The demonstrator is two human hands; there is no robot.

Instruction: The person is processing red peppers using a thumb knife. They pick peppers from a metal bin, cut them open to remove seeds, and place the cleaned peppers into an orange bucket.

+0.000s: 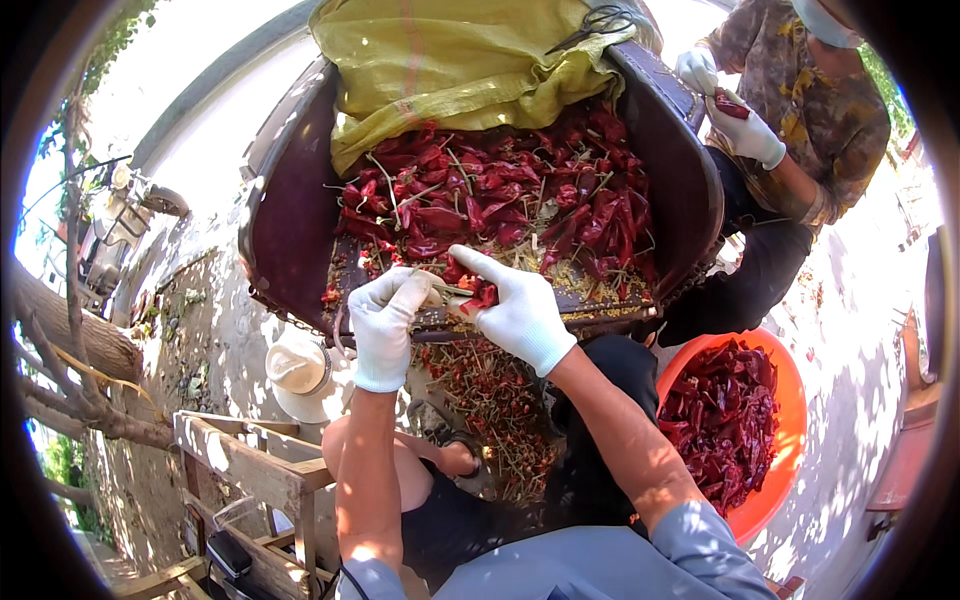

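Note:
My left hand [391,319], in a white knit glove, pinches the green stem of a dried red chili pepper [486,294]. The pepper's body lies in my right hand [521,304], gloved alike, with its index finger stretched out over it. Both hands are above the front edge of a dark metal cart bed [296,202]. Behind them a heap of dried red chili peppers [480,195] with loose stems lies in the bed, and pale yellow seeds [600,300] are scattered along its front. A yellow woven sack [450,67] covers the back of the heap.
Scissors [592,28] rest on the sack. An orange basin [789,420] of peppers stands at right, near a co-worker [810,105] whose gloved hands hold a pepper. Stems [495,412] litter the ground below. At left are a straw hat [300,367], a wooden frame [247,457] and a tree trunk [75,322].

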